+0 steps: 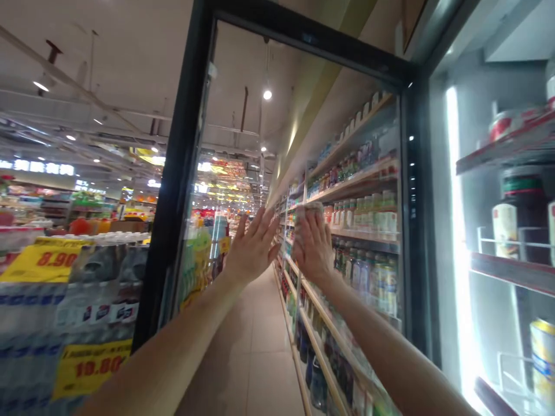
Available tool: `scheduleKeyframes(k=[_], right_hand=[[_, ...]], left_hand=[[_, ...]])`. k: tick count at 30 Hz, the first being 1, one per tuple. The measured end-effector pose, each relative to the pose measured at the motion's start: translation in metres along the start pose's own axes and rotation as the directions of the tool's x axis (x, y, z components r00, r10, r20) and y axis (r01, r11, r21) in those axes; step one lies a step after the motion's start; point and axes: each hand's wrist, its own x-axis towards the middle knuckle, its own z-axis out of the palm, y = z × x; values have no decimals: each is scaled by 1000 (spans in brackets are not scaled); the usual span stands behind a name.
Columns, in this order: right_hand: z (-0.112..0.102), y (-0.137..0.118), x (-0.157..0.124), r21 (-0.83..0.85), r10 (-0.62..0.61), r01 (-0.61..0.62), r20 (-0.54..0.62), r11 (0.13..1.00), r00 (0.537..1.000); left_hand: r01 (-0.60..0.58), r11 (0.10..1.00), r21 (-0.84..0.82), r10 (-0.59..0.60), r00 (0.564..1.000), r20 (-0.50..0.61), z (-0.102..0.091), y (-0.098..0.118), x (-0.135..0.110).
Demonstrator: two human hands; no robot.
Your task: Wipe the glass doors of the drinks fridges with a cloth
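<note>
Glass meets flat left hand (right hand clutching cloth).

1. door frame: black, plain.
2. cloth: pale grey-white; pattern not discernible (blur).
3. price signs: yellow ground, red numerals.
4. floor: tan tiles, thin darker grid lines.
5. cooler shelf edge: red.
6. can: yellow, blue band.

2 hands, 1 cloth, 1 door, 2 yel. tags.

A supermarket: stocked shelves, price signs, drinks fridge.
</note>
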Motion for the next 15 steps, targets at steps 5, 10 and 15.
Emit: scheduleKeyframes(k=[5, 10, 15], right_hand=[[4, -19, -4, 205, 15, -3, -57, 979, 998], [-10, 36, -14, 243, 4, 3, -29, 970, 1000], [-16, 66, -25, -81, 189, -186, 35, 979, 981]], left_hand=[[13, 925, -380, -39, 997, -62, 3, 40, 23], [160, 873, -461, -153, 987, 53, 28, 86, 60], [141, 970, -200, -148, 989, -22, 42, 68, 81]])
